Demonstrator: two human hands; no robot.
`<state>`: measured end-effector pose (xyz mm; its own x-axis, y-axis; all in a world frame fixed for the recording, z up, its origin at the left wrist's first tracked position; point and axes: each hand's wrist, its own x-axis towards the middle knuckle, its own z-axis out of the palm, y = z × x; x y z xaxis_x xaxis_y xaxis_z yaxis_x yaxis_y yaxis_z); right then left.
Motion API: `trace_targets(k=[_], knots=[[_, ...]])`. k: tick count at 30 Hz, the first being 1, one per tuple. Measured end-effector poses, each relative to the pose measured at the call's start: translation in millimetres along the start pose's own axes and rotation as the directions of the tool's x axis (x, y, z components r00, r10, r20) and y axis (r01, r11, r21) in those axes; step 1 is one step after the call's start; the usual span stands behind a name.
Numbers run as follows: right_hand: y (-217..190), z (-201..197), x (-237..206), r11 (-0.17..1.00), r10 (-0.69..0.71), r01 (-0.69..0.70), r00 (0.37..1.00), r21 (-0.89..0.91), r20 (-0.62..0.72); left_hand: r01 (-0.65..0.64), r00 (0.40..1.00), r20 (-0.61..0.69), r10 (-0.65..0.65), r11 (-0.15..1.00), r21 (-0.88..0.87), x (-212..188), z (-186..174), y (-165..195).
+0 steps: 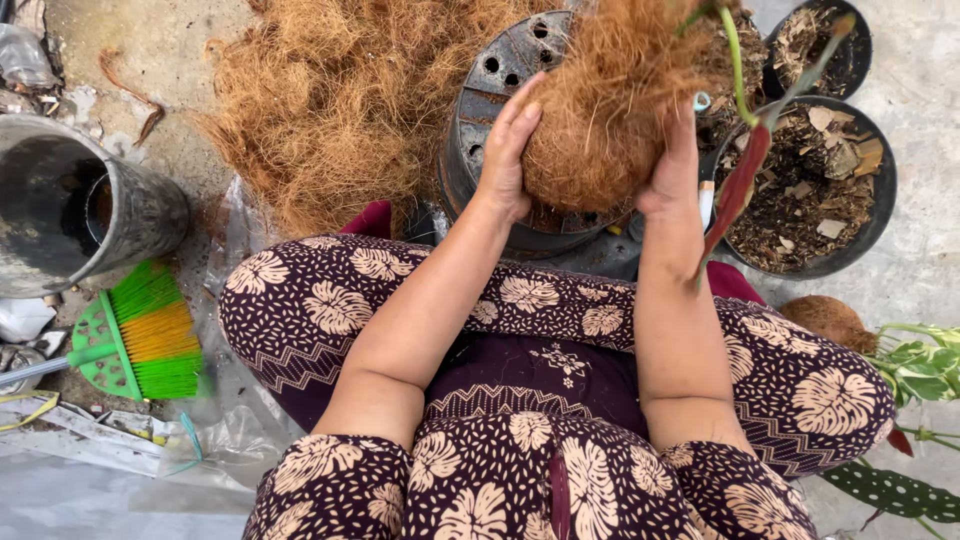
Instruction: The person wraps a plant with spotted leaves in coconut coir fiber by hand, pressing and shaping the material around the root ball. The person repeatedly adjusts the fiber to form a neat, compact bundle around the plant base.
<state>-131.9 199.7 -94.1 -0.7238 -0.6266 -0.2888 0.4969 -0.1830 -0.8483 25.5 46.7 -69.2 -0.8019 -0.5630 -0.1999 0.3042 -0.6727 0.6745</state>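
Note:
Both hands cup a ball of brown coconut fibre held above my lap. My left hand presses its left side with fingers spread upward. My right hand grips its right side. A green stem with a dark red leaf sticks out of the ball and hangs down on the right. Behind the ball lies a black plastic pot, tipped so its holed bottom faces me.
A large heap of loose coconut fibre covers the ground ahead left. Two black pots of bark mix stand at the right. A grey bucket and a green hand broom lie left. Green leaves and a coconut husk sit right.

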Motion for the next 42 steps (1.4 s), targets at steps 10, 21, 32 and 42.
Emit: trace_targets(k=[10, 21, 32, 42], knots=[[33.6, -1.7, -11.9, 0.956, -0.173, 0.118, 0.966, 0.268, 0.190, -0.270, 0.917, -0.255, 0.305, 0.949, 0.165, -0.7, -9.9, -33.3], [10.7, 21.0, -19.7, 0.905, -0.226, 0.186, 0.972, 0.382, 0.064, -0.197, 0.979, -0.054, 0.197, 0.980, 0.006, 0.8, 8.1, -24.6], [7.9, -21.6, 5.5, 0.969, -0.086, 0.052, 0.987, 0.241, 0.135, -0.182, 0.979, -0.100, 0.177, 0.982, -0.045, -6.5, 9.7, -28.1], [18.6, 5.2, -6.6, 0.983, -0.041, 0.052, 0.997, 0.175, -0.065, -0.298, 0.912, -0.272, 0.306, 0.952, 0.071, 10.9, -7.2, -46.8]])
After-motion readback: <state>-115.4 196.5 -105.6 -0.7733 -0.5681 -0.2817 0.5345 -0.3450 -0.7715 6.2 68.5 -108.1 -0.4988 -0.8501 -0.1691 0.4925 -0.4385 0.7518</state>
